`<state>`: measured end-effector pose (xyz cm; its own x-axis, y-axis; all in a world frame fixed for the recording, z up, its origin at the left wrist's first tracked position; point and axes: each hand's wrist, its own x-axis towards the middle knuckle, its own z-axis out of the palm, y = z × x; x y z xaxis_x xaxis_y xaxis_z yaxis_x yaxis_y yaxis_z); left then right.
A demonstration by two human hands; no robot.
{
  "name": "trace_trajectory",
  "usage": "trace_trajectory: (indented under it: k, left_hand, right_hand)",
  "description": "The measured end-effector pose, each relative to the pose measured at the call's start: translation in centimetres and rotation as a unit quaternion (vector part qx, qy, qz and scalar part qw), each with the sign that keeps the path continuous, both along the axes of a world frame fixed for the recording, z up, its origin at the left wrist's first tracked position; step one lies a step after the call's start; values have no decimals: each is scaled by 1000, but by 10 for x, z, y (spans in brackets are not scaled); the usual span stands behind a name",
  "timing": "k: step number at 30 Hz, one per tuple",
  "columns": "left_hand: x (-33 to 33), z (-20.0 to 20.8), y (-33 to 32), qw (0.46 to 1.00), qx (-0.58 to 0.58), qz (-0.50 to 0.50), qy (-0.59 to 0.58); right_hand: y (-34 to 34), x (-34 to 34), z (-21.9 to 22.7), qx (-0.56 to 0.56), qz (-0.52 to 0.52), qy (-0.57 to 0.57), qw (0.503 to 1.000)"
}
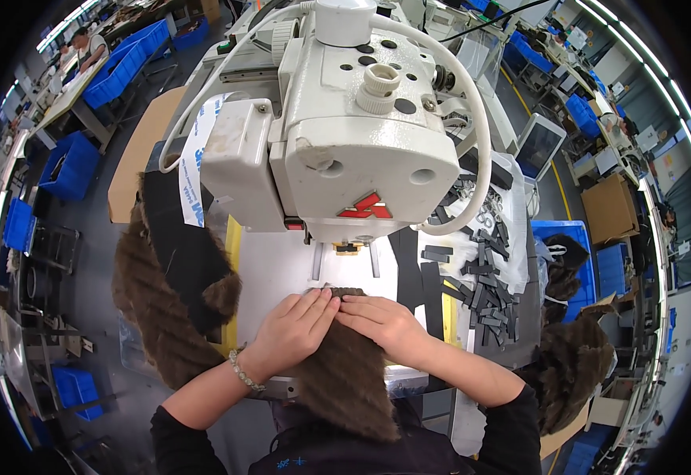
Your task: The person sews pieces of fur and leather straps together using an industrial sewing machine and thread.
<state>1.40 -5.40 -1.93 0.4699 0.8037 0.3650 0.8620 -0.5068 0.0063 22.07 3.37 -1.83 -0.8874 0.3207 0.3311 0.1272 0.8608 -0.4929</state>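
Note:
A brown fur piece (345, 372) lies over the near edge of the white work plate (278, 257) and hangs down toward my lap. My left hand (294, 328) holds its far end from the left, fingers close together and a beaded bracelet on the wrist. From the right, my right hand (385, 324) holds the same end, its fingertips meeting those of the left. Both thumbs are hidden. Just beyond the fingertips is the brass-coloured foot (348, 248) under the head of a large white sewing machine (369, 166). Two metal slots in the plate flank that foot.
To the left hangs more brown fur (159, 309) with black backing. Many short black strips (488, 297) and metal rings (484, 214) lie on the right. A blue bin (567, 229) and a fur pile (571, 364) stand farther right. A tablet-like screen (539, 146) stands behind.

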Motion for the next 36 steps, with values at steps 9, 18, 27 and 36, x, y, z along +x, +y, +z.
trace_trajectory:
  k: [9, 18, 27, 36]
  left_hand:
    - [2, -1, -1, 1000, -2, 9, -13]
    - [2, 0, -6, 992, -68, 66, -80]
    - [7, 5, -1, 997, -43, 38, -57]
    - [9, -2, -2, 1000, 5, 23, 15]
  right_hand:
    - [-5, -5, 12, -24, -63, -56, 996]
    - [-11, -8, 14, -39, -57, -100, 993]
    - [-11, -11, 7, 43, -45, -86, 994]
    - [-15, -15, 3, 142, -65, -58, 986]
